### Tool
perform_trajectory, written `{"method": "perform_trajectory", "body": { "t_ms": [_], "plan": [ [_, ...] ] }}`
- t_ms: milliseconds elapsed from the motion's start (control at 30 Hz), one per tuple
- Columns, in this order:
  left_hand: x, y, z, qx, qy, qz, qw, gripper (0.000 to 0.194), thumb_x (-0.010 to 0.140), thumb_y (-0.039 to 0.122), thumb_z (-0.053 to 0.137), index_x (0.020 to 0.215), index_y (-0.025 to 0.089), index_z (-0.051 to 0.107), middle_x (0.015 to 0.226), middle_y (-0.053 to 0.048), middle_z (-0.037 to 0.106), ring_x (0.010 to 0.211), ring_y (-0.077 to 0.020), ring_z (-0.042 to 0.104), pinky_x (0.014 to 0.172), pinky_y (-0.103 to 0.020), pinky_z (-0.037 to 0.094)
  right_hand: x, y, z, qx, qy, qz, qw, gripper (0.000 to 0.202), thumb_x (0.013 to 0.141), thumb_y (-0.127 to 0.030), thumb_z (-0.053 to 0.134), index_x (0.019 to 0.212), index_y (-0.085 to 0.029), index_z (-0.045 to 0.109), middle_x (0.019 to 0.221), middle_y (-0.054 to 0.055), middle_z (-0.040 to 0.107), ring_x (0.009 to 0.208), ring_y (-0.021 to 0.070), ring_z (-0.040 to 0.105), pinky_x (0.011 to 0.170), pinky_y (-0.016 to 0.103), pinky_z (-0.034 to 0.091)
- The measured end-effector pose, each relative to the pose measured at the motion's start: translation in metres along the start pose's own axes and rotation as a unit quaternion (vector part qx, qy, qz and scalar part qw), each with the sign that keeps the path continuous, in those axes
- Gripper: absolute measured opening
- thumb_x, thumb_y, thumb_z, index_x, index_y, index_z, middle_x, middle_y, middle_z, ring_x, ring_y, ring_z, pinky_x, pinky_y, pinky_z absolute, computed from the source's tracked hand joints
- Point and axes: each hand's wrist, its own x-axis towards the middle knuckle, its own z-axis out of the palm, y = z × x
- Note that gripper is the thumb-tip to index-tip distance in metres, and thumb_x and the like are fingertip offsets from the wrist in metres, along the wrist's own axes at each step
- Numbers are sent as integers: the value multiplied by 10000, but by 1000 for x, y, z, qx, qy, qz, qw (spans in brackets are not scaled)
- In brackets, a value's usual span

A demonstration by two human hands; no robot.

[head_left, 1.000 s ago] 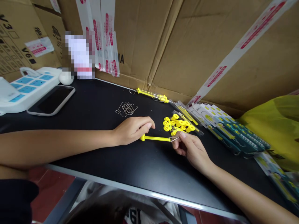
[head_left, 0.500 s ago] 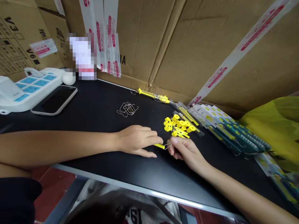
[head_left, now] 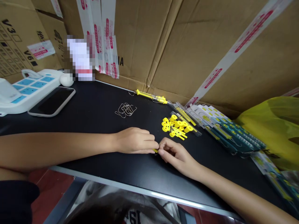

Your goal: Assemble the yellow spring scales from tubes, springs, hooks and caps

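Observation:
My left hand [head_left: 137, 141] is closed on a yellow plastic rod [head_left: 155, 150], mostly covered by the fingers. Tips meeting the left fingers, my right hand [head_left: 178, 157] pinches a bent metal wire hook [head_left: 163, 144] at the rod's end; whether hook and rod are joined I cannot tell. Just beyond the right hand is a heap of yellow plastic caps and small parts with thin springs [head_left: 178, 126]. Farther back to the left rests a small pile of wire hooks [head_left: 126, 110].
Yellow spring scales [head_left: 150, 95] lie along the cardboard wall [head_left: 130, 37]. Clear-bagged yellow rods [head_left: 185, 115] and carded packs [head_left: 224, 130] are at the right, beside a yellow bag [head_left: 268, 121]. On the left are a phone [head_left: 52, 102] and a power strip [head_left: 30, 90].
My right hand has moved left against the left hand, turning with the wire hook. The left fingers have closed further over the rod, and the view has shifted slightly.

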Motion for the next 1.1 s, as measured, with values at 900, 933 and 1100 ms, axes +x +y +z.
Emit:
{"method": "perform_trajectory", "body": {
  "t_ms": [900, 933, 1100],
  "plan": [
    [6, 6, 1, 8, -20, -89, 996, 395, 936, 358, 428, 1252, 123, 399, 880, -57, 671, 753, -176, 645, 650, -256, 472, 2, 6, 8, -124, 46, -51, 990, 240, 888, -279, 454, 664, -193, 449, 549, -46, 410, 489, 84, 360, 490, 216, 291],
    [6, 6, 1, 3, -23, -104, 994, 394, 936, 358, 429, 1255, 128, 396, 876, -55, 671, 748, -176, 646, 648, -253, 472, 4, 6, 9, -124, 56, -44, 990, 251, 889, -296, 457, 660, -192, 450, 547, -47, 411, 489, 84, 360, 488, 216, 289],
    [5, 4, 2, -24, -38, -157, 987, 408, 938, 340, 419, 1290, 139, 368, 838, -49, 665, 740, -190, 652, 643, -262, 477, 12, 6, 11, -128, 84, -14, 988, 306, 866, -373, 512, 629, -183, 474, 546, -42, 449, 495, 82, 379, 490, 215, 285]
  ]
}}
